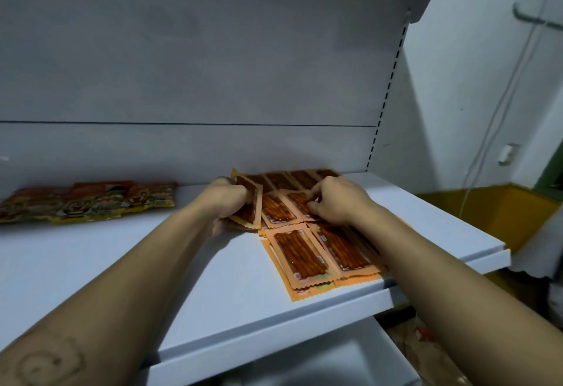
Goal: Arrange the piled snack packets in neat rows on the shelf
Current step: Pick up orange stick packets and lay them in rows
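Note:
Several orange snack packets with clear windows showing brown sticks lie in rows on the white shelf [182, 279] at its right end. One front-row packet [300, 256] lies flat near the shelf's front edge. My left hand [224, 203] grips a small stack of the same packets [251, 206], tilted up off the shelf. My right hand [335, 201] has curled fingers pinching a packet [300, 203] in the middle row. The back row [292, 180] lies against the rear panel.
A loose group of red and yellow cartoon-printed packets [88, 201] lies at the shelf's far left. The slotted upright [385, 102] marks the shelf's right end. Beyond it are a wall, a hanging cable [499, 102] and a yellow box [499, 212]. A lower shelf shows below.

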Demonstrator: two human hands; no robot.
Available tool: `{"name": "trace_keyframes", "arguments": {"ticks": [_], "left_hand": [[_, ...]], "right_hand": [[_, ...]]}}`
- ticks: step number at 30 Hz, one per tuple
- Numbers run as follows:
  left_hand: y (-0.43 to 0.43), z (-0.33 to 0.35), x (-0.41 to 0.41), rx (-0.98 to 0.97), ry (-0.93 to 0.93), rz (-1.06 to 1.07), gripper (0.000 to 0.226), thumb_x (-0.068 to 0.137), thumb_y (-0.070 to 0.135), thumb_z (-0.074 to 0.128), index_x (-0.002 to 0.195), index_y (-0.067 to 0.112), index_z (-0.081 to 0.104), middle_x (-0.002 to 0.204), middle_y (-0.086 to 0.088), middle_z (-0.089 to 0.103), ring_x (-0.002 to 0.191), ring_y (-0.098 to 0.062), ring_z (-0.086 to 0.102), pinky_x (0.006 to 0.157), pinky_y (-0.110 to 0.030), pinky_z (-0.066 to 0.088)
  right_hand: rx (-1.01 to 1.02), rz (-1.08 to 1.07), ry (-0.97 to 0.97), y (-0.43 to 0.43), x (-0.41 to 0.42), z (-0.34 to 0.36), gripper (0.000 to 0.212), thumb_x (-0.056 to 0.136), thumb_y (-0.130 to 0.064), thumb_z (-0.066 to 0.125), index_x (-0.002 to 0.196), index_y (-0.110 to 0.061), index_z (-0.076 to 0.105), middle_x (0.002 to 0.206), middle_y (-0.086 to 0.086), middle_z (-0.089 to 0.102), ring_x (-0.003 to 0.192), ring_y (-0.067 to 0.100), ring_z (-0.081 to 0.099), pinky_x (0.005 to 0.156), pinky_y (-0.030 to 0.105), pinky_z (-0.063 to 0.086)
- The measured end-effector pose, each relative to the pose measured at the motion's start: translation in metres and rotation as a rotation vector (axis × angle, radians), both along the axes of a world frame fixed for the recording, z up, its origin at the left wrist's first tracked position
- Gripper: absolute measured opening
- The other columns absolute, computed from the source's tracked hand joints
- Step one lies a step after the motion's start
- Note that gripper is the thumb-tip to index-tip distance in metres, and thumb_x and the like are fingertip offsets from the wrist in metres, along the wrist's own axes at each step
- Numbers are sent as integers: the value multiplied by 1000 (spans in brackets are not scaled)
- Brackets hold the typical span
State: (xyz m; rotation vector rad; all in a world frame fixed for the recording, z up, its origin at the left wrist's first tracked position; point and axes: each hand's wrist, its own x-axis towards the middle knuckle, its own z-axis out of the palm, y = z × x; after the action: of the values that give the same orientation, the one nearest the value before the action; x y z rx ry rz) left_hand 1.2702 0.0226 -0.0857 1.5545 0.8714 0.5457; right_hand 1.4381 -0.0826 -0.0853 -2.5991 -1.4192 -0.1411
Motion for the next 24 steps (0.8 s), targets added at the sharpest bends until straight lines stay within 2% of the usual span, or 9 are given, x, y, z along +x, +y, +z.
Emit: {"name": "trace_keyframes", "arguments": {"ticks": [3,6,9,11,14,16,18,21,24], "left_hand": [[-1,1,2,89,-6,61,22,95,-6,45,79,6,55,63,-12,66,52,-21,64,38,-21,50],[4,1,6,181,-116,149,20,92,-6,49,88,10,60,87,-15,67,74,-26,67,59,-31,58],[-5,6,13,124,-257,78,23,91,-6,59,108,9,62,105,-15,70,93,-32,69,77,-45,60],[-17,10,23,109,-339,26,27,90,-4,64,113,10,61,110,-14,71,98,-32,70,84,-48,58],[-34,15,35,237,-350,-68,21,97,6,59,115,17,61,108,-8,72,99,-25,71,88,-46,58],[-35,15,39,495,-208,-109,24,102,16,52,124,19,60,116,-3,70,105,-21,68,91,-39,55],[-30,11,41,763,-6,-129,35,102,24,51,137,19,55,129,-2,63,115,-20,62,98,-36,50],[-23,-1,44,979,266,-241,42,101,36,50,142,28,48,136,-6,57,124,-27,53,103,-44,46],[-23,-9,52,1036,600,-383,49,105,40,39,153,38,29,157,-5,34,140,-31,33,114,-46,32]], "right_hand": [[-10,-21,-42,0,0,-1,22,94,-35,61,110,-24,72,106,-3,70,96,15,62,79,32,52],[131,-29,-13,0,-2,1,20,94,-37,62,106,-24,70,99,-5,69,84,12,60,71,28,48],[535,72,464,-6,-6,17,29,93,-42,63,113,-22,67,98,-5,70,87,12,67,75,30,55],[585,181,772,-9,-12,29,32,92,-40,64,115,-19,63,100,-3,70,88,12,69,70,26,55],[718,228,820,-7,-8,39,17,91,-17,69,105,-13,61,87,0,70,75,15,70,57,23,53],[836,124,583,-4,10,46,17,88,-13,72,99,-19,61,83,-1,67,78,19,67,67,31,54],[783,21,471,-8,35,51,16,87,-16,73,100,-19,63,86,1,67,84,24,66,75,37,54],[507,-48,526,-18,66,43,26,91,-13,68,114,-4,64,104,17,69,95,33,68,78,42,56],[428,-58,565,-14,80,32,33,90,-13,70,120,-6,59,106,21,67,93,37,68,80,47,59]]}}
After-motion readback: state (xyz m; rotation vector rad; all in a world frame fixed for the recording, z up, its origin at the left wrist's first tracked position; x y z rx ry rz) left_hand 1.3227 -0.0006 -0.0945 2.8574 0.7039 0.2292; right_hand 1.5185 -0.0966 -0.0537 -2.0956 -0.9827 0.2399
